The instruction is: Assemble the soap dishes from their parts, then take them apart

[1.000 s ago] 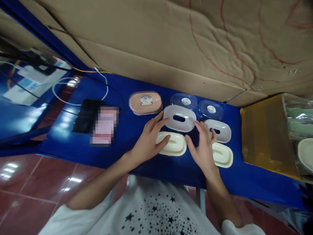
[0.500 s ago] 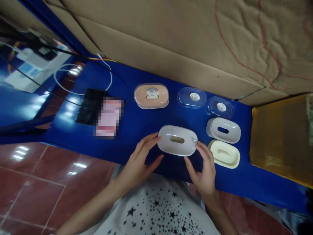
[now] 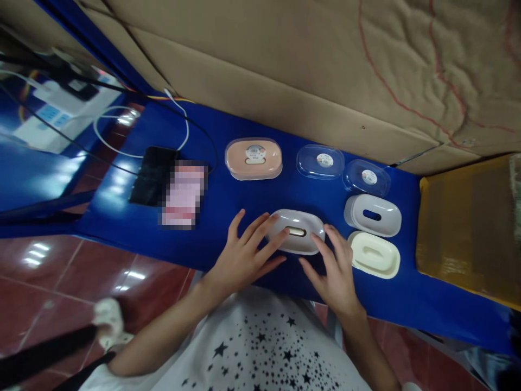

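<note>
A pale grey oval soap dish tray (image 3: 299,248) lies in front of me. Through its central slot shows the cream ridge (image 3: 296,232) of the base beneath. My left hand (image 3: 248,250) spreads its fingers over the tray's left end, fingertips at the rim and inside. At the right end rests my right hand (image 3: 331,266), fingers apart, with fingertips on the rim and the thumb near the front edge. Just right of it are a cream soap dish base (image 3: 376,255) and a second grey tray (image 3: 382,217). Two clear lids (image 3: 313,163) with round labels lie behind.
A packed peach soap dish (image 3: 244,163) sits at the back of the blue table (image 3: 220,201). Left are a dark phone (image 3: 148,182), a blurred-out screen (image 3: 183,195) and cables. A cardboard box (image 3: 459,233) stands right. Another person's shoes (image 3: 109,323) show on the floor.
The grey tray came forward and down over the nearer cream base, now seen only through the slot. My fingers have spread onto the tray. Another person's feet have entered at lower left.
</note>
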`<state>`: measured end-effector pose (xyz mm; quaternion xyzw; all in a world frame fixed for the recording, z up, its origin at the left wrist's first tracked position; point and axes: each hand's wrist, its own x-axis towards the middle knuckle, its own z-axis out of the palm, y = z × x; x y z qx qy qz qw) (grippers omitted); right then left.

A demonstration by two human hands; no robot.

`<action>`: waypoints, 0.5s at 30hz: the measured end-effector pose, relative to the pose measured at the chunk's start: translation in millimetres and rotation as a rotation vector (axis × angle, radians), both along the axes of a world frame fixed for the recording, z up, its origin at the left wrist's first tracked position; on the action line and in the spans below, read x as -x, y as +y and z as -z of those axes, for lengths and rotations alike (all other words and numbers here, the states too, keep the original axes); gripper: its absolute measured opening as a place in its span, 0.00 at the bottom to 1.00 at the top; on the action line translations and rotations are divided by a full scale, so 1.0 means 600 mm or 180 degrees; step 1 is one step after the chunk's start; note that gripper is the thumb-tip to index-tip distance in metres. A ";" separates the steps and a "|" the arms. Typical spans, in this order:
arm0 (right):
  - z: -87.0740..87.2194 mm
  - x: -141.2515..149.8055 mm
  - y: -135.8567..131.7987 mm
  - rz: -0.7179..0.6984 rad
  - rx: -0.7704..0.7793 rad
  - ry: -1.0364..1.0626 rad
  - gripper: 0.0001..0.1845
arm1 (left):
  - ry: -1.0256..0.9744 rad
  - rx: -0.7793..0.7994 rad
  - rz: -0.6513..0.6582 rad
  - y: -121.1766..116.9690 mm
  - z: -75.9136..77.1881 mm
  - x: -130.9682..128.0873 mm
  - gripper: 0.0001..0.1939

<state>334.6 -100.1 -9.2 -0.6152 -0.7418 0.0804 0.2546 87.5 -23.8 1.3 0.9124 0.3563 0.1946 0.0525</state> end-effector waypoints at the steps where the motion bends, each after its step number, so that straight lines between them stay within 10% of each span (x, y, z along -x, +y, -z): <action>1: 0.002 0.000 0.003 -0.0048 0.0029 -0.0031 0.38 | -0.0004 0.0030 0.0039 0.002 0.002 -0.001 0.29; 15: 0.012 -0.002 0.012 -0.0172 0.0101 -0.0099 0.39 | -0.0290 0.0382 0.0096 0.009 0.016 0.001 0.28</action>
